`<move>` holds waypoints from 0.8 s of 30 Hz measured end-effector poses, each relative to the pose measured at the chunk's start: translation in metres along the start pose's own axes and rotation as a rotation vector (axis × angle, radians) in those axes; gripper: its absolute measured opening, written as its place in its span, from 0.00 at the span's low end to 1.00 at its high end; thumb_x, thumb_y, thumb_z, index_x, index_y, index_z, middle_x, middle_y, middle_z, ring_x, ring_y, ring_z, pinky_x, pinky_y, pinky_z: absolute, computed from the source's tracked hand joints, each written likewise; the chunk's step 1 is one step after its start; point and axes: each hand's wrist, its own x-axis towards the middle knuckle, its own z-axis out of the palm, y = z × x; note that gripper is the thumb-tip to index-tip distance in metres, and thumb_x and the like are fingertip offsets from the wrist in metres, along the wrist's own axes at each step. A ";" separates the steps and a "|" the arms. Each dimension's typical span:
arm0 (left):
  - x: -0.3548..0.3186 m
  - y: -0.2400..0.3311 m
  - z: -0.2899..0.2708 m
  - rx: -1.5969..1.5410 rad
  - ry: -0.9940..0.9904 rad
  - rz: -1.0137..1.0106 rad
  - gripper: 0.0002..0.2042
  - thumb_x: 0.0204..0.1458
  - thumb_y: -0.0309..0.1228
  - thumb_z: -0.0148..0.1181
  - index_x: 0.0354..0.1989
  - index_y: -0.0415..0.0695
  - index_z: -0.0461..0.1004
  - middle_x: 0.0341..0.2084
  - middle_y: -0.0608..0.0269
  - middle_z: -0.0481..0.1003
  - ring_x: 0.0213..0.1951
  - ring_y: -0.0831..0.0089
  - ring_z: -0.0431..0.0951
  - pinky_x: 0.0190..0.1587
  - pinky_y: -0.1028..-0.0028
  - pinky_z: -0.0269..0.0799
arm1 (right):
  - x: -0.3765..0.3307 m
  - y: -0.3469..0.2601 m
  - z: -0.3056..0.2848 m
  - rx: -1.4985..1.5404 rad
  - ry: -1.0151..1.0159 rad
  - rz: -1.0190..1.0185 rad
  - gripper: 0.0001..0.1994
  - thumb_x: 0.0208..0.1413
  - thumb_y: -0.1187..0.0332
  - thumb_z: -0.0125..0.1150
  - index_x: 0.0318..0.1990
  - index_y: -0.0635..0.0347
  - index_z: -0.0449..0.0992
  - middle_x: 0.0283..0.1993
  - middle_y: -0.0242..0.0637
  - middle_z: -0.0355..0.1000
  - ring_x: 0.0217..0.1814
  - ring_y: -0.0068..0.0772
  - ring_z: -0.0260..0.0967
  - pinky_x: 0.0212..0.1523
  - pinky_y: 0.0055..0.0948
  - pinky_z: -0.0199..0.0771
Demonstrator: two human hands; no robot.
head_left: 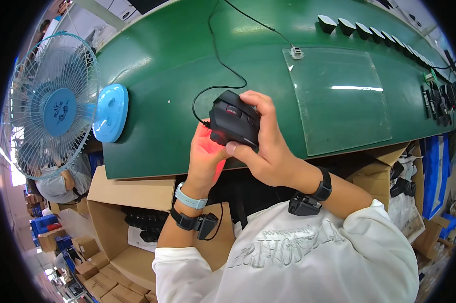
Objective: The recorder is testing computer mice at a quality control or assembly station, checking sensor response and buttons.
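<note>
A black wired computer mouse point(233, 118) is held up over the near edge of the green table, its wheel glowing red. My right hand point(271, 136) grips it, fingers around its right side and far end, thumb along the near side. My left hand point(205, 151) is against the mouse's lower left side, near where the cable comes out. Red light falls on the left palm, and the mouse hides part of that hand's fingers. From the mouse the black cable point(215, 55) loops away across the table to a small white connector block point(296, 53).
A clear sheet point(341, 106) lies on the green table point(162, 111), right of my hands. A blue fan point(60, 111) stands left. Several mice point(346, 26) line the far right edge, with dark tools point(437, 101) nearer. Open cartons point(132, 189) sit below the near edge.
</note>
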 end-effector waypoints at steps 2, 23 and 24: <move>-0.001 0.001 0.000 0.022 -0.033 -0.054 0.33 0.54 0.24 0.72 0.65 0.40 0.60 0.61 0.55 0.70 0.62 0.64 0.72 0.66 0.61 0.68 | 0.001 0.002 0.000 0.020 -0.011 -0.104 0.41 0.53 0.76 0.65 0.71 0.60 0.47 0.67 0.49 0.50 0.69 0.44 0.56 0.70 0.40 0.57; 0.002 -0.004 -0.009 0.096 0.160 0.111 0.20 0.34 0.09 0.51 0.36 0.44 0.63 0.29 0.61 0.67 0.34 0.66 0.69 0.41 0.67 0.68 | 0.008 0.011 -0.043 -0.567 -0.125 -0.167 0.21 0.39 0.76 0.61 0.47 0.61 0.76 0.51 0.45 0.72 0.56 0.50 0.67 0.58 0.44 0.66; 0.002 -0.003 -0.008 0.090 0.168 0.118 0.20 0.34 0.09 0.51 0.36 0.44 0.63 0.29 0.61 0.67 0.34 0.66 0.69 0.41 0.67 0.68 | 0.005 0.009 -0.036 -0.403 -0.089 -0.151 0.19 0.38 0.77 0.60 0.43 0.61 0.76 0.47 0.44 0.73 0.53 0.50 0.68 0.55 0.44 0.68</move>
